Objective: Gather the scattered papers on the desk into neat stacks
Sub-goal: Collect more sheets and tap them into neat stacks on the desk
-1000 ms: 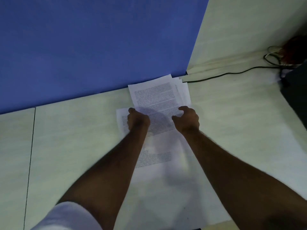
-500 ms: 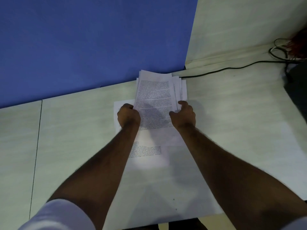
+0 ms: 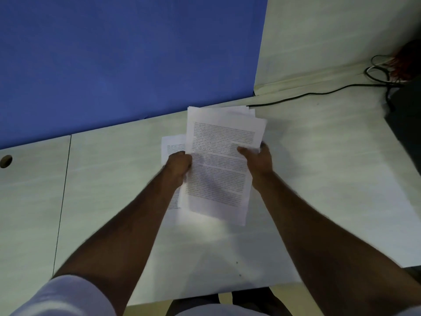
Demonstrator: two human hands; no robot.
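A bundle of printed white papers [image 3: 218, 142] is lifted off the pale desk [image 3: 114, 179], tilted, its far edges fanned unevenly. My left hand [image 3: 178, 165] grips the bundle's left edge. My right hand [image 3: 257, 158] grips its right edge, thumb on top of the text. One more printed sheet [image 3: 170, 144] lies flat on the desk under and left of the bundle, partly hidden by my left hand and forearm.
A blue partition [image 3: 114, 53] stands along the desk's back edge. A black cable [image 3: 319, 93] runs to a tangle of wires [image 3: 387, 69] at the far right beside a dark object [image 3: 407, 115]. A cable hole [image 3: 5, 161] sits at far left.
Both hands have raised the bundle off the desk and pulled it toward me. The sheets have gathered closer together. One sheet stays flat on the desk.
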